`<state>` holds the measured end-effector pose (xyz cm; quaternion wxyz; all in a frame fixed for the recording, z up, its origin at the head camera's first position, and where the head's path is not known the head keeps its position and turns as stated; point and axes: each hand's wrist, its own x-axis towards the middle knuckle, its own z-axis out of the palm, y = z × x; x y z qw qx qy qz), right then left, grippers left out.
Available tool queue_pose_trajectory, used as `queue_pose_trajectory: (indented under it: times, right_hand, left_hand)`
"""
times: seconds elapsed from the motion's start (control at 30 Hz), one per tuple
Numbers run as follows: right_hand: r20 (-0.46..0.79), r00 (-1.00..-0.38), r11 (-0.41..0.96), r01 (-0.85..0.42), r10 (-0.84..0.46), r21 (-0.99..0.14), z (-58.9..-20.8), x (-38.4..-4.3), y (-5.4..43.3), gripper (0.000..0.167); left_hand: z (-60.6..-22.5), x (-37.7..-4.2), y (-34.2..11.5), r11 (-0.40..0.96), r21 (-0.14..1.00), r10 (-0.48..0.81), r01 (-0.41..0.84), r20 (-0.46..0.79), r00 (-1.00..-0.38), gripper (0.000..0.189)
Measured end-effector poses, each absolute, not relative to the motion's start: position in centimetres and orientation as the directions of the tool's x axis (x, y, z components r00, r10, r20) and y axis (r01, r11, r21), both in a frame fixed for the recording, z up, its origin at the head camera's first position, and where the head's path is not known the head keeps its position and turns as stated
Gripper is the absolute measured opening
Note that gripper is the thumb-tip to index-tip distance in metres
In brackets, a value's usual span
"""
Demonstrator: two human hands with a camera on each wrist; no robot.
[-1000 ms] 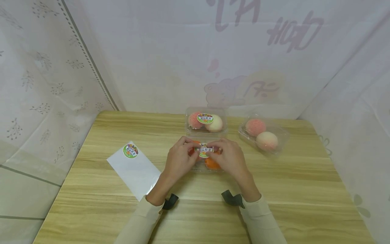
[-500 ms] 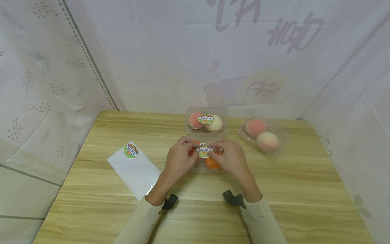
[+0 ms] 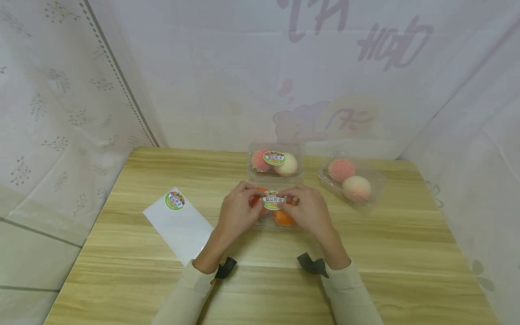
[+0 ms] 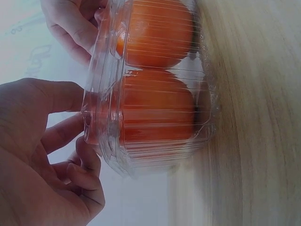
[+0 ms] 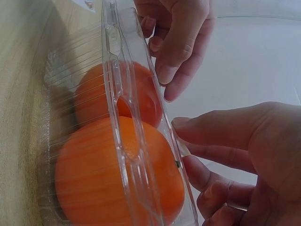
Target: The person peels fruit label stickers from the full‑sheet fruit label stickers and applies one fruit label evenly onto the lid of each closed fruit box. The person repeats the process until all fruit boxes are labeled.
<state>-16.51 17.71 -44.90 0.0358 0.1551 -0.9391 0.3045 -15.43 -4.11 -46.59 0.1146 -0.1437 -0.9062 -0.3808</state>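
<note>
A clear plastic clamshell box (image 4: 110,122) with two oranges (image 5: 108,174) stands on the table in front of me. Over its lid lies a round, colourful fruit sticker (image 3: 272,200) with a white lettered band. My left hand (image 3: 239,207) pinches the sticker's left edge between thumb and forefinger. At the opposite edge, my right hand (image 3: 305,208) pinches it the same way. Both wrist views show the fingertips right at the lid, with the other fingers curled beneath. The sticker's face shows only in the head view.
Behind stands a clear box of two peaches (image 3: 286,164) bearing a similar sticker (image 3: 274,158). An unlabelled peach box (image 3: 371,178) sits to the right. On the left, a white backing sheet (image 3: 178,230) carries one sticker (image 3: 174,201), its lower corner beneath my left wrist.
Both hands stay at the sticker's edges with barely any movement. The boxes and the backing sheet keep their places.
</note>
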Motion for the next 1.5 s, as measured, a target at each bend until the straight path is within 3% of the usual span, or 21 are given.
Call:
queue_pose_trajectory:
  times: [0.63,0.8,1.0,1.2,1.5]
  right_hand:
    - [0.183,-0.944,0.748,-0.331,-0.276,-0.576,-45.2,-16.8,18.9,0.020]
    - [0.142,-0.958,0.755,-0.283,-0.248,-0.591,-45.0,-16.9,20.0,0.017]
    - [0.122,-0.968,0.749,-0.249,-0.221,-0.614,-45.1,-16.8,21.4,0.026]
    - [0.178,-0.956,0.715,-0.292,-0.233,-0.636,-45.7,-16.4,23.1,0.037]
    - [0.086,-0.958,0.691,-0.259,-0.274,-0.675,-46.3,-14.4,24.9,0.065]
  left_hand:
    - [-46.4,-15.4,-4.9,0.657,0.680,0.143,0.326,0.313,-0.939,0.014]
    - [-46.6,-15.3,-5.7,0.660,0.682,0.125,0.316,0.315,-0.941,0.014]
    - [-46.9,-15.0,-7.0,0.660,0.674,0.139,0.332,0.325,-0.935,0.018]
    - [-47.3,-14.2,-8.1,0.637,0.716,0.161,0.287,0.241,-0.957,0.038]
    - [-47.5,-12.8,-9.1,0.625,0.763,0.183,0.166,0.064,-0.981,0.071]
